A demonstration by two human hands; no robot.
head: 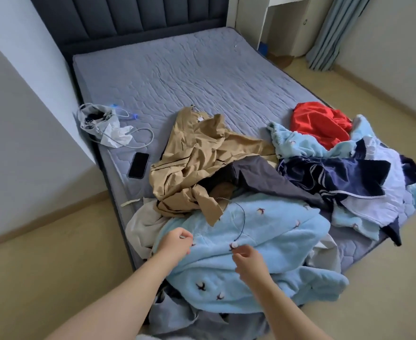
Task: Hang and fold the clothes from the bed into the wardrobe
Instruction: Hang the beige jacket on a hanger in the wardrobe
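Left hand (176,242): fingers curled, pinching the upper edge of the blue fleece garment (263,244) at the foot of the bed (202,77); right hand (250,262): fingertips drawn together just over the same fleece, grip not discernible. Adjacent: thin black loop (243,217) lying on the fleece, tan coat (197,153) overlapping its far edge. Risk, judged: lifting now may drag the coat or flick the loop to the floor, both resting on the fleece.

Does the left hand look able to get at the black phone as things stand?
Probably yes: nothing covers the phone, and only low cream cloth and bare mattress lie between it and the left hand.
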